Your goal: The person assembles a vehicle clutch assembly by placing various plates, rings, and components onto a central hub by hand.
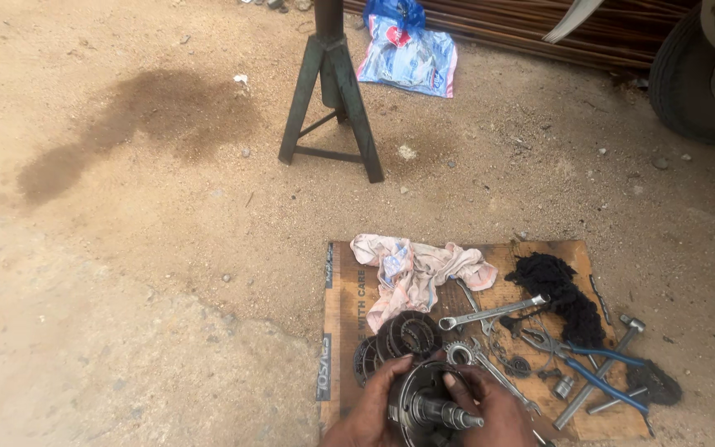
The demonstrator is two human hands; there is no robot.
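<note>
Sandy, gravelly dirt ground (126,273), marked by a dark oil stain (138,116). Directly on it: a green steel jack stand (330,99), a crumpled blue and white plastic bag (411,50), and a flat brown cardboard sheet (341,323). Spread over the cardboard: a stained pinkish rag (411,273), a black greasy chain heap (560,294), silver open-ended spanners (490,313), blue-handled pliers (593,368), a grey T-shaped wrench (602,368), dark round clutch plates (403,335).

Left hand (376,403), right hand (490,407): bare, grease-smeared, no gloves or sleeves
</note>
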